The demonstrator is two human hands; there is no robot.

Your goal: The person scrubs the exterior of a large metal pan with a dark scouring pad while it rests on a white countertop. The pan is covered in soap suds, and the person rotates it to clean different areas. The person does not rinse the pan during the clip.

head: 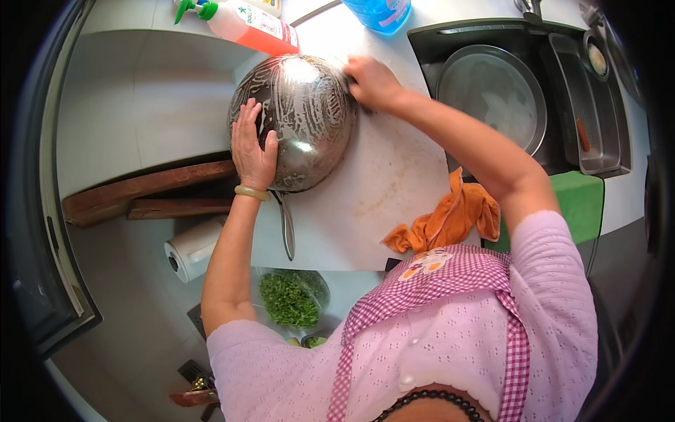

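Note:
A metal wok (306,121) lies upside down on the white counter, its domed base streaked with whitish suds. Its metal handle (286,227) points toward me. My left hand (253,145) rests flat against the wok's left side, thumb spread from the fingers, a pale bangle on the wrist. At the wok's right edge is my right hand (372,82), fingers curled and slightly blurred. Something dark shows under that hand, but I cannot tell what it is.
Behind the wok stand a pump bottle of pink liquid (258,29) and a blue bottle (382,13). A sink (427,58) at right holds a large round pan (490,95). An orange cloth (448,216) lies near me. Wooden boards (147,187) and chopped greens (290,298) are at left.

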